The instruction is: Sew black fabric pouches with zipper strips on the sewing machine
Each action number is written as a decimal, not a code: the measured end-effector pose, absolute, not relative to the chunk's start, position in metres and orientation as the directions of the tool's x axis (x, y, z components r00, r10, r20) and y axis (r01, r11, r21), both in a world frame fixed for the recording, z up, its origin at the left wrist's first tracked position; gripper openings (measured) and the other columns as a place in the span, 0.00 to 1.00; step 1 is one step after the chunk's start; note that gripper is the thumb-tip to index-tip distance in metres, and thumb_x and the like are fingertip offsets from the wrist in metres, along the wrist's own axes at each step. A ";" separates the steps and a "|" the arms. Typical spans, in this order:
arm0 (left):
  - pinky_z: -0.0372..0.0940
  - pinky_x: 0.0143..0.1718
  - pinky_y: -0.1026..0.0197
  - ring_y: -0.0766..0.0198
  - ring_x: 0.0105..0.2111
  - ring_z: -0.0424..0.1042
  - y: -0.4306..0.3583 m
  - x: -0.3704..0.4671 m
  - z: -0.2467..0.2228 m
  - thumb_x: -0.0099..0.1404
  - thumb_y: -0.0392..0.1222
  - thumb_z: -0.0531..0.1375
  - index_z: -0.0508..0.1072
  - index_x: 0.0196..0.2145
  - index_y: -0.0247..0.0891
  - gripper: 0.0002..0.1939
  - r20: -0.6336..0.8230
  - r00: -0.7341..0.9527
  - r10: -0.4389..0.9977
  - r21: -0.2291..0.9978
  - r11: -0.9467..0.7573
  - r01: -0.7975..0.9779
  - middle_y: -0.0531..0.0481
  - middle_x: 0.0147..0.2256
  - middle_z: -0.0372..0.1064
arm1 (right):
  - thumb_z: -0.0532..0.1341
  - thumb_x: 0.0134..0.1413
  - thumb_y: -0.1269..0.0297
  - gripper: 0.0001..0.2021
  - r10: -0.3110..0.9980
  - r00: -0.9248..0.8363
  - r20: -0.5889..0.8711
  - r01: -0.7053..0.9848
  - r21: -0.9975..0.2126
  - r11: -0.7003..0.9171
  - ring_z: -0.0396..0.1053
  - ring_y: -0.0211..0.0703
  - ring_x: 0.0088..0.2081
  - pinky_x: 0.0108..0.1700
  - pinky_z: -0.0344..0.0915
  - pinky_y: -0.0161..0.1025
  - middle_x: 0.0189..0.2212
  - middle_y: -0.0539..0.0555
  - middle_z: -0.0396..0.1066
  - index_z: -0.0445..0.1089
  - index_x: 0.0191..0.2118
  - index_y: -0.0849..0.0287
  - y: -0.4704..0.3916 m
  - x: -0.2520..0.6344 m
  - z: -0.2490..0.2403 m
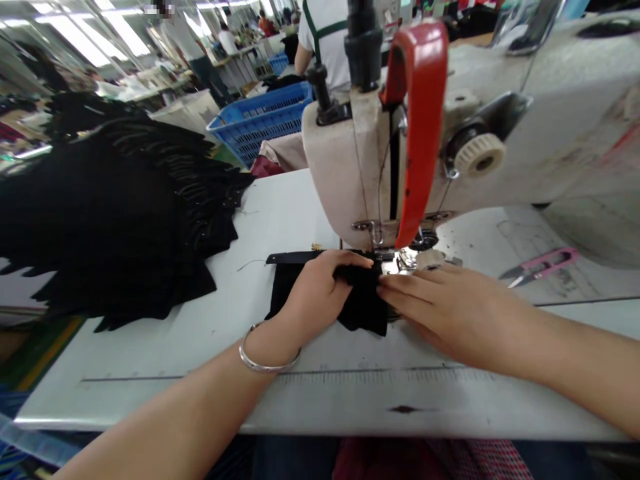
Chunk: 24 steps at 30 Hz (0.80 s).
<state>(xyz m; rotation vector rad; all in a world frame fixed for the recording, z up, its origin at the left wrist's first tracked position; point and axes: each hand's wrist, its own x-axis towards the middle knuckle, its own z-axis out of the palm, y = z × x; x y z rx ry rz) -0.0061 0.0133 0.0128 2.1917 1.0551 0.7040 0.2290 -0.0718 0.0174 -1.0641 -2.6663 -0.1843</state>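
Note:
A small black fabric piece (pixel 363 310) lies on the white table beside the needle area of a sewing machine (pixel 330 153). My left hand (pixel 320 290), with a silver bangle at the wrist, grips this fabric between thumb and fingers. Flat on the fabric's right edge, close by the metal presser foot (pixel 400 260), rests my right hand (pixel 440 300) with its fingers stretched out. A dark strip (pixel 290 258) runs along the fabric's far edge, left of the foot.
A large stack of black fabric pieces (pixel 110 213) covers the table's left side. Pink-handled snips (pixel 545 265) lie at the right under the machine arm. Behind the table are a blue basket (pixel 270 117) and a person in white (pixel 330 43).

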 end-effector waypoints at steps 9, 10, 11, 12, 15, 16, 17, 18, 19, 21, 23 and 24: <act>0.66 0.58 0.55 0.60 0.49 0.76 0.018 -0.007 0.011 0.59 0.25 0.61 0.78 0.46 0.42 0.20 0.187 0.597 0.780 0.673 -0.545 0.501 0.53 0.46 0.79 | 0.54 0.63 0.65 0.20 0.745 -0.627 0.230 0.765 0.002 0.643 0.66 0.60 0.53 0.46 0.68 0.56 0.60 0.61 0.67 0.67 0.59 0.62 -0.061 0.210 0.002; 0.67 0.57 0.55 0.60 0.48 0.76 0.018 -0.007 0.010 0.59 0.25 0.61 0.78 0.46 0.42 0.20 0.204 0.613 0.763 0.651 -0.573 0.497 0.53 0.46 0.79 | 0.54 0.63 0.65 0.20 0.748 -0.621 0.234 0.770 0.007 0.638 0.67 0.60 0.53 0.46 0.68 0.56 0.60 0.61 0.68 0.68 0.59 0.62 -0.063 0.211 0.002; 0.67 0.56 0.56 0.61 0.48 0.76 0.019 -0.007 0.010 0.59 0.24 0.61 0.78 0.46 0.42 0.20 0.222 0.627 0.747 0.636 -0.598 0.487 0.53 0.45 0.79 | 0.54 0.63 0.65 0.20 0.750 -0.617 0.240 0.774 0.012 0.633 0.67 0.60 0.52 0.45 0.68 0.56 0.60 0.61 0.68 0.68 0.58 0.62 -0.063 0.211 0.003; 0.68 0.55 0.56 0.61 0.47 0.77 0.020 -0.007 0.011 0.59 0.22 0.59 0.78 0.45 0.42 0.21 0.237 0.638 0.732 0.626 -0.618 0.476 0.54 0.45 0.79 | 0.54 0.64 0.64 0.20 0.749 -0.615 0.247 0.776 0.017 0.631 0.67 0.60 0.52 0.45 0.68 0.56 0.60 0.61 0.68 0.68 0.58 0.62 -0.063 0.211 0.003; 0.69 0.53 0.57 0.62 0.46 0.77 0.022 -0.009 0.013 0.55 0.18 0.56 0.78 0.44 0.41 0.26 0.251 0.661 0.707 0.584 -0.656 0.478 0.55 0.44 0.80 | 0.53 0.65 0.65 0.19 0.749 -0.607 0.264 0.778 0.008 0.628 0.68 0.59 0.52 0.45 0.67 0.55 0.60 0.60 0.69 0.68 0.58 0.63 -0.062 0.210 0.002; 0.69 0.53 0.57 0.61 0.46 0.77 0.023 -0.010 0.013 0.54 0.17 0.55 0.78 0.44 0.40 0.27 0.251 0.676 0.693 0.558 -0.674 0.484 0.54 0.44 0.80 | 0.53 0.65 0.65 0.19 0.751 -0.605 0.266 0.779 -0.001 0.628 0.68 0.59 0.52 0.45 0.67 0.56 0.59 0.60 0.69 0.69 0.58 0.63 -0.062 0.210 0.001; 0.69 0.53 0.56 0.60 0.46 0.76 0.023 -0.011 0.014 0.52 0.16 0.55 0.78 0.45 0.40 0.28 0.252 0.692 0.677 0.528 -0.695 0.487 0.54 0.45 0.80 | 0.53 0.66 0.64 0.19 0.753 -0.603 0.265 0.779 -0.011 0.627 0.68 0.60 0.52 0.46 0.67 0.56 0.59 0.60 0.70 0.69 0.58 0.63 -0.062 0.210 0.001; 0.69 0.53 0.56 0.60 0.46 0.76 0.023 -0.011 0.015 0.51 0.16 0.54 0.77 0.45 0.39 0.29 0.256 0.708 0.658 0.497 -0.718 0.488 0.53 0.46 0.80 | 0.53 0.66 0.64 0.19 0.755 -0.603 0.260 0.778 -0.021 0.628 0.69 0.60 0.52 0.46 0.67 0.56 0.59 0.60 0.70 0.69 0.58 0.63 -0.062 0.210 0.001; 0.69 0.53 0.55 0.59 0.46 0.76 0.023 -0.012 0.016 0.51 0.16 0.53 0.77 0.46 0.39 0.30 0.262 0.724 0.638 0.464 -0.741 0.485 0.53 0.46 0.79 | 0.53 0.66 0.64 0.19 0.755 -0.603 0.257 0.777 -0.029 0.629 0.69 0.60 0.52 0.47 0.67 0.57 0.59 0.60 0.70 0.69 0.58 0.63 -0.062 0.210 0.001; 0.70 0.52 0.55 0.58 0.47 0.75 0.022 -0.012 0.017 0.51 0.16 0.52 0.76 0.47 0.38 0.31 0.275 0.756 0.595 0.391 -0.787 0.478 0.52 0.47 0.79 | 0.53 0.67 0.64 0.19 0.759 -0.599 0.255 0.777 -0.041 0.628 0.69 0.60 0.52 0.47 0.67 0.57 0.59 0.59 0.70 0.69 0.58 0.62 -0.063 0.210 0.001; 0.70 0.51 0.54 0.57 0.47 0.75 0.021 -0.013 0.016 0.54 0.17 0.52 0.75 0.49 0.38 0.30 0.277 0.782 0.558 0.315 -0.822 0.475 0.50 0.48 0.79 | 0.53 0.67 0.63 0.19 0.764 -0.592 0.255 0.782 -0.046 0.621 0.69 0.60 0.52 0.47 0.67 0.57 0.59 0.59 0.70 0.69 0.58 0.62 -0.062 0.211 0.002; 0.70 0.51 0.53 0.56 0.47 0.75 0.022 -0.012 0.015 0.55 0.18 0.52 0.75 0.49 0.38 0.28 0.275 0.795 0.540 0.281 -0.836 0.471 0.49 0.48 0.79 | 0.52 0.67 0.63 0.19 0.765 -0.589 0.260 0.784 -0.045 0.619 0.69 0.60 0.52 0.46 0.67 0.57 0.59 0.59 0.70 0.69 0.58 0.62 -0.061 0.211 0.001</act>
